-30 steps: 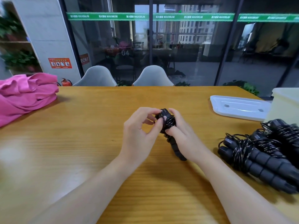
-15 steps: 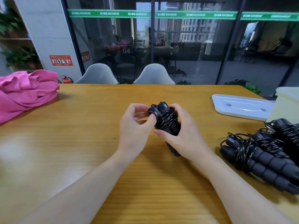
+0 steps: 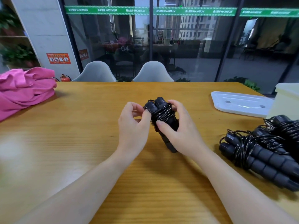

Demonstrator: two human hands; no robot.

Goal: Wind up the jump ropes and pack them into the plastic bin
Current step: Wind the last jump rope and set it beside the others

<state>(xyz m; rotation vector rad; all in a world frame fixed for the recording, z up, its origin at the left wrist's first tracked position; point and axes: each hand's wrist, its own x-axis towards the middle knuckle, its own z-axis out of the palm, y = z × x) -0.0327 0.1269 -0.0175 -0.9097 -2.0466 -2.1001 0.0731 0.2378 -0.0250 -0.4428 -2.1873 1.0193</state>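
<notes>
Over the bench [image 3: 64, 159], right hand [image 3: 182, 135] gripped the jump rope [image 3: 163, 117]; left hand [image 3: 134, 126] seemingly pinched its cord, whose coils could slip loose

Right hand [image 3: 181, 131] grips wound jump rope [image 3: 163, 117]; left hand [image 3: 132, 126] pinches cord.

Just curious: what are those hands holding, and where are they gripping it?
A wound jump rope. The right hand grips its paired handles around the middle; the left hand pinches the cord near the top.
</notes>
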